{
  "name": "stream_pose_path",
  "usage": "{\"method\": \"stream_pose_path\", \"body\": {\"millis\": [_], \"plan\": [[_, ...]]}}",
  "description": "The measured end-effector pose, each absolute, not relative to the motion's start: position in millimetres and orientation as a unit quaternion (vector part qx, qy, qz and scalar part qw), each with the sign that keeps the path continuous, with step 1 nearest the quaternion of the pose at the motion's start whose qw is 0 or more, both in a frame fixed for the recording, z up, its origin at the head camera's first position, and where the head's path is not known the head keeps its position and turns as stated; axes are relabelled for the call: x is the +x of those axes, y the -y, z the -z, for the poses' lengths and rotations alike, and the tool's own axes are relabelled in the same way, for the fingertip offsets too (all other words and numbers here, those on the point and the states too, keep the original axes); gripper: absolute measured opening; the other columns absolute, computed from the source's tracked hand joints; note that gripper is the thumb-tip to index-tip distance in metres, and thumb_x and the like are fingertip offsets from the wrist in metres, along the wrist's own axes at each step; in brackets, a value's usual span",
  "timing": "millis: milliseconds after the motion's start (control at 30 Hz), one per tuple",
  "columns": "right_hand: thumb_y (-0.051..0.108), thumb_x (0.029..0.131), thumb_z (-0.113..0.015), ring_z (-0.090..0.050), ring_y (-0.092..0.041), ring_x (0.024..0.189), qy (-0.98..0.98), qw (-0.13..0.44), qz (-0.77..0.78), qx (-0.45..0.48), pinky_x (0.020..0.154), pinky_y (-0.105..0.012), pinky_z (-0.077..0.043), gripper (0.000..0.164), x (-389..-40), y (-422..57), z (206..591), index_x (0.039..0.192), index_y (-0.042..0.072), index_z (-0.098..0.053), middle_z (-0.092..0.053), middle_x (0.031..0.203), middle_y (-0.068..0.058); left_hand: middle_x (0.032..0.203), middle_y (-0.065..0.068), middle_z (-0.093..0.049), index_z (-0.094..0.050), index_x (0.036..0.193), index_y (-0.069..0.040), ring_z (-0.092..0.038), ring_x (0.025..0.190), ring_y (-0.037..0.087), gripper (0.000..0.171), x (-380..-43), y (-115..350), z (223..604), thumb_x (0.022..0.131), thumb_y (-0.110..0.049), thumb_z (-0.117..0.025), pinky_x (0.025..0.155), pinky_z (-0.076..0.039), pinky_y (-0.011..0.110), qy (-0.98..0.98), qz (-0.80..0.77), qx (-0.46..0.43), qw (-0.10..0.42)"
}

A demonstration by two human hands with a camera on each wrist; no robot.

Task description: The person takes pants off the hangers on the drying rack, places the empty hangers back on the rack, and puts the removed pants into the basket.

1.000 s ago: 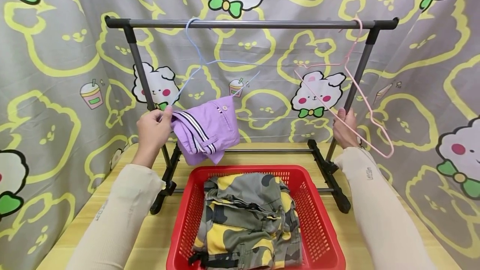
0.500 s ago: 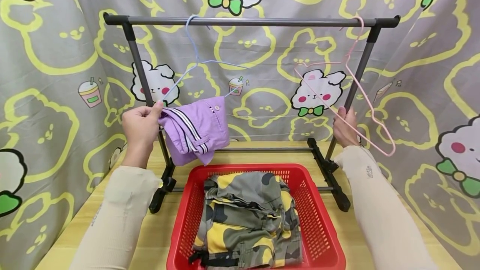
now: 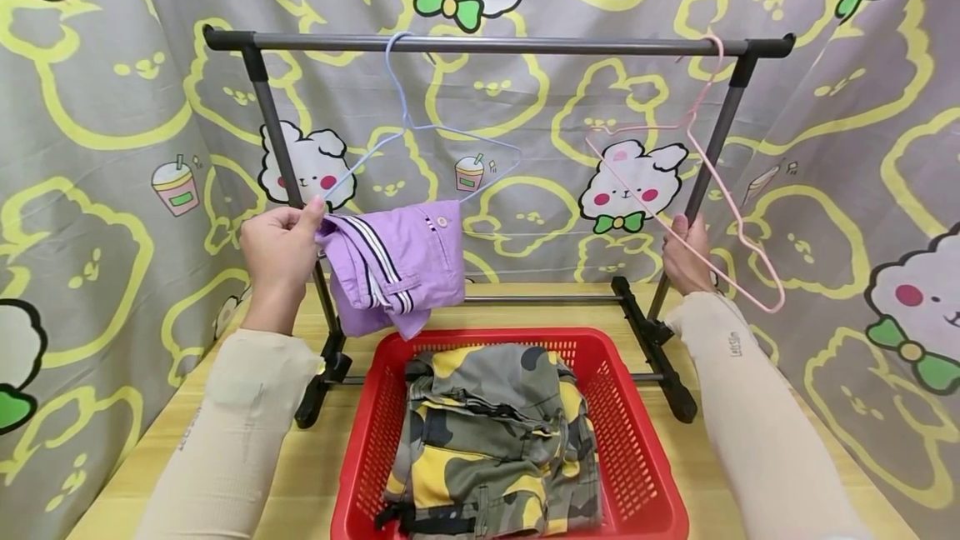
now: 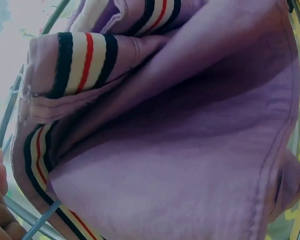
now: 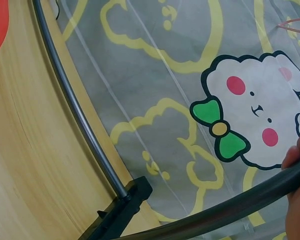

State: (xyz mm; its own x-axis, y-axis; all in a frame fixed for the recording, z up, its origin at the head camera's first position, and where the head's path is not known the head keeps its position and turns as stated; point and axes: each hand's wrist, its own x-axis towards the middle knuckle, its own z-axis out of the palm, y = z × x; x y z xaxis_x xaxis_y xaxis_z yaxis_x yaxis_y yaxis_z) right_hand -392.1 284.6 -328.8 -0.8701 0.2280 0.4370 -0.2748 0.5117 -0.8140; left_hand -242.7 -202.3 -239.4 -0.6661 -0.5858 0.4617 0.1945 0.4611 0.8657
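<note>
Pinching with the left hand, thumb over curled fingers, the left edge of folded lilac pants, in front of the left post of the garment rack. Placed at the lower wire of a blue wire hanger, hooked over the rack left of its middle; cannot tell about wire being pinched along with cloth. Lined at the waistband with navy, white and red stripes. Gripping with the right hand, wrapped firmly, the rack's right post. Near the rack's right end: pink wire hanger, hooked up, bare. In front of the rack, on a wooden table: red perforated plastic basket with folded camouflage pants inside. Behind the rack: grey cartoon-print curtain.
</note>
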Motion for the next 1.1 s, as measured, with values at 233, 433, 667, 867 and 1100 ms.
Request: {"method": "stream_pose_path", "body": {"millis": [233, 433, 667, 867, 1100], "plan": [[0.056, 0.091, -0.016, -0.041, -0.022, 0.066, 0.831, 0.252, -0.495, 0.019, 0.056, -0.031, -0.037, 0.056, -392.3, -285.3, 330.0, 0.106, 0.005, -0.035, -0.044, 0.083, -0.010, 0.055, -0.008, -0.050, -0.066, 0.067, 0.000, -0.045, 0.066, 0.012, 0.045, -243.0, 204.0, 237.9, 0.080, -0.042, -0.066, 0.059, -0.035, 0.024, 0.748, 0.510, 0.132, 0.405], [0.057, 0.091, -0.017, -0.041, -0.020, 0.064, 0.831, 0.248, -0.497, 0.017, 0.053, -0.030, -0.037, 0.046, -391.8, -286.5, 330.5, 0.098, 0.016, -0.035, -0.044, 0.082, -0.010, 0.059, -0.006, -0.051, -0.068, 0.065, -0.004, -0.045, 0.068, 0.012, 0.038, -241.6, 205.1, 234.1, 0.080, -0.039, -0.068, 0.064, -0.034, 0.022, 0.739, 0.516, 0.135, 0.413], [0.056, 0.091, -0.018, -0.041, -0.022, 0.066, 0.834, 0.254, -0.490, 0.011, 0.056, -0.032, -0.037, 0.045, -391.7, -286.6, 329.1, 0.097, 0.014, -0.035, -0.044, 0.081, -0.009, 0.058, -0.006, -0.051, -0.069, 0.067, -0.003, -0.044, 0.068, 0.013, 0.039, -239.2, 204.9, 231.9, 0.079, -0.040, -0.068, 0.059, -0.035, 0.024, 0.734, 0.530, 0.131, 0.404], [0.056, 0.092, -0.019, -0.050, -0.019, 0.067, 0.832, 0.253, -0.493, 0.009, 0.060, -0.025, -0.042, 0.051, -390.1, -285.3, 326.2, 0.101, 0.010, -0.038, -0.050, 0.079, -0.008, 0.057, -0.008, -0.052, -0.070, 0.067, -0.003, -0.043, 0.062, 0.011, 0.038, -237.7, 203.0, 225.9, 0.077, -0.040, -0.070, 0.051, -0.034, 0.023, 0.727, 0.536, 0.122, 0.411], [0.055, 0.093, -0.022, -0.055, -0.016, 0.074, 0.828, 0.241, -0.507, 0.006, 0.063, -0.022, -0.043, 0.045, -386.9, -283.7, 322.4, 0.101, 0.015, -0.041, -0.058, 0.088, -0.013, 0.054, -0.005, -0.049, -0.068, 0.069, 0.003, -0.042, 0.065, 0.012, 0.046, -235.5, 201.9, 220.0, 0.076, -0.043, -0.070, 0.053, -0.034, 0.025, 0.725, 0.541, 0.118, 0.409]]}}
